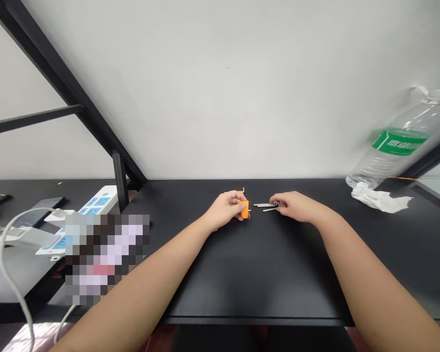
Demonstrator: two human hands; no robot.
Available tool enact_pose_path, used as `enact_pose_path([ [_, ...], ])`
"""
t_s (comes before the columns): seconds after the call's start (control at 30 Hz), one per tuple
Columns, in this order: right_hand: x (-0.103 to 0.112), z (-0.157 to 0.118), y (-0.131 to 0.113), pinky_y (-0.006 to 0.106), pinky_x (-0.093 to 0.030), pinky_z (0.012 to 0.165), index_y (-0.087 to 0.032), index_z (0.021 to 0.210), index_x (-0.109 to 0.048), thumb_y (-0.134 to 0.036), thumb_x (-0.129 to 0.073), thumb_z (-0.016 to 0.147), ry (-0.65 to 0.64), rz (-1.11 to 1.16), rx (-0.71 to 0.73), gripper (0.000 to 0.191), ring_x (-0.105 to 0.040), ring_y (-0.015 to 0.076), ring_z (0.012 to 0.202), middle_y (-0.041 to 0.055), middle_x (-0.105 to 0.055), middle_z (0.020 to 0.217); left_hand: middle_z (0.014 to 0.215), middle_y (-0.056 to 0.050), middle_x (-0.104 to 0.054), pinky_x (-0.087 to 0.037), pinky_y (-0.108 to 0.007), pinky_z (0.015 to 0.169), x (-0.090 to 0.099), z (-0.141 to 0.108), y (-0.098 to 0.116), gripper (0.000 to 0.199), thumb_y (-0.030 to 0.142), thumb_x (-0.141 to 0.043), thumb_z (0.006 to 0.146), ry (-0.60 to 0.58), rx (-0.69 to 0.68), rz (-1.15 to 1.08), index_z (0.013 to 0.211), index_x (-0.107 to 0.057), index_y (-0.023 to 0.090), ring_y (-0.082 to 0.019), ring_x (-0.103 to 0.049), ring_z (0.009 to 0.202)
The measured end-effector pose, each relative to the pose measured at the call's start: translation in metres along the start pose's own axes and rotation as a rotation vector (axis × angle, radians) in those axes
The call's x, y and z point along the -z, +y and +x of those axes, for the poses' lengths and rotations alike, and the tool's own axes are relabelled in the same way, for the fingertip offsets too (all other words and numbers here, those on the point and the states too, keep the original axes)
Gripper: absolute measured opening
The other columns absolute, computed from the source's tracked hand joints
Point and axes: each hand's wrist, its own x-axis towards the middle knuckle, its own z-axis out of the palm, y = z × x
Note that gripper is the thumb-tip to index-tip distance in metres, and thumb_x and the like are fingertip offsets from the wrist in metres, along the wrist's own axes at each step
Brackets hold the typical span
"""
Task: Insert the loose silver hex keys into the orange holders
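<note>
Head view: we've got our left hand (229,209) clamped on an orange holder (245,210), right hand (294,206) pinching metal rods (266,205) nearby.

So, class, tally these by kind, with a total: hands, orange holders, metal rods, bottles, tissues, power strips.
Hands: 2 (left hand, right hand)
Orange holder: 1
Metal rods: too bunched to count
Bottle: 1
Tissue: 1
Power strip: 1
Total, without rods: 6
</note>
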Motion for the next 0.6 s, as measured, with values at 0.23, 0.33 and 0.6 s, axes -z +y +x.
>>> enact_pose_path([
  [0.23,-0.008,0.008,-0.006,0.026,-0.037,0.061,-0.023,0.092,-0.066,-0.031,-0.058,0.090,0.137,-0.047,-0.009,0.011,-0.057,0.0149,0.068,0.0010,-0.069,0.083,0.080,-0.007,-0.073,-0.059,-0.030,0.064,-0.001,0.000,0.001,0.030,0.034,-0.079,0.082,-0.003,-0.006,0.002,0.097,-0.062,0.015,-0.018,-0.072,0.072],
  [0.33,-0.011,0.005,-0.018,0.026,-0.039,0.060,-0.024,0.098,-0.066,-0.039,-0.060,0.091,0.237,0.066,0.014,0.018,-0.058,0.0149,0.068,0.0008,-0.069,0.082,0.083,-0.007,-0.074,-0.060,-0.030,0.065,-0.003,0.000,0.000,0.030,0.033,-0.078,0.082,0.007,-0.033,0.003,0.099,-0.062,0.015,-0.018,-0.072,0.072],
  [0.6,-0.035,0.005,-0.053,0.022,-0.045,0.053,-0.022,0.089,-0.064,-0.022,-0.054,0.084,-0.026,0.450,0.146,0.011,-0.058,0.0101,0.054,-0.0025,-0.064,0.076,0.083,-0.007,-0.073,-0.059,-0.030,0.065,-0.002,0.002,-0.002,0.028,0.035,-0.077,0.083,-0.025,-0.081,0.010,0.098,-0.065,0.014,-0.017,-0.070,0.072],
])
